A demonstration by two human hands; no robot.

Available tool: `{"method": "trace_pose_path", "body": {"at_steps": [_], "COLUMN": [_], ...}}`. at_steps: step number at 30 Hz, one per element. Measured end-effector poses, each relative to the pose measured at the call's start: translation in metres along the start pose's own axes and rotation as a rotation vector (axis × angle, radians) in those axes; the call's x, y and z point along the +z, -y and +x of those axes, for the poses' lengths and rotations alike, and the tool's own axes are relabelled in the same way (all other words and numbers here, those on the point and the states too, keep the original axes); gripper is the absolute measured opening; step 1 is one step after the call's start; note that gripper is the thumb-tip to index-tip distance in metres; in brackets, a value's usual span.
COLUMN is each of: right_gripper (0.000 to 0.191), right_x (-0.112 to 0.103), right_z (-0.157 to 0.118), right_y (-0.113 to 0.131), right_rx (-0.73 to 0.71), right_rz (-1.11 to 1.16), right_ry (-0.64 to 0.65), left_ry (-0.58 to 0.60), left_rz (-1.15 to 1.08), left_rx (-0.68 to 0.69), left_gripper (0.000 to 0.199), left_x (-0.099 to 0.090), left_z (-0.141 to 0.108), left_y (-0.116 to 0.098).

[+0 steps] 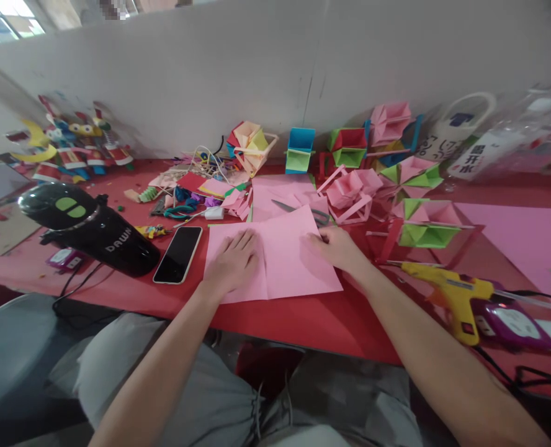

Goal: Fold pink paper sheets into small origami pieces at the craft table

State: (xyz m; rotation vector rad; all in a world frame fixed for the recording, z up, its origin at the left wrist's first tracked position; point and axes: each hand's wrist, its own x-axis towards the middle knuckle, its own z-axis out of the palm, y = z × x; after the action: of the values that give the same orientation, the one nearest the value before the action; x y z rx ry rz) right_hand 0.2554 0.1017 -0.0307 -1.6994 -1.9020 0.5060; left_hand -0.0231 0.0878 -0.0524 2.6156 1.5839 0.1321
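A pink sheet of paper (pixel 285 261) with a crease down its middle lies in front of me on the red table. My left hand (pixel 233 261) rests flat on the sheet's left half, fingers stretched out. At the right edge, my right hand (pixel 334 245) pinches the paper between thumb and fingers, and that half is lifted a little off the table. Just behind the sheet are scissors (pixel 321 217), partly covered by it. More pink paper (pixel 270 186) lies beyond them.
A black bottle (pixel 121 239) and a phone (pixel 179 256) lie left. Behind are paper scraps (pixel 194 186) and folded paper models (pixel 350 186). A yellow glue gun (pixel 456 292), a purple power strip (pixel 512 323) and plastic bottles (pixel 503 139) are right. The table's front edge (pixel 303 341) is near my lap.
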Motion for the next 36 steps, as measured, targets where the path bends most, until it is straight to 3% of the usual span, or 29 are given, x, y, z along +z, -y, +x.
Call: {"method": "trace_pose_path", "body": {"at_steps": [10,36], "right_gripper": [0.044,0.048], "right_x": [-0.0030,-0.0101], "right_z": [-0.0006,-0.0041], "right_y": [-0.0054,-0.0015], "right_rx": [0.021,0.008], "right_rz": [-0.015,0.006], "right_ry": [0.145,0.189], "left_ry": [0.008,0.023], "left_rz": [-0.020,-0.024], "left_rx": [0.000,-0.007], "left_gripper": [0.060,0.060], "left_x": [0.0014,-0.0011], "left_z": [0.0012,0.0015], "left_y": [0.0016,0.0007]}}
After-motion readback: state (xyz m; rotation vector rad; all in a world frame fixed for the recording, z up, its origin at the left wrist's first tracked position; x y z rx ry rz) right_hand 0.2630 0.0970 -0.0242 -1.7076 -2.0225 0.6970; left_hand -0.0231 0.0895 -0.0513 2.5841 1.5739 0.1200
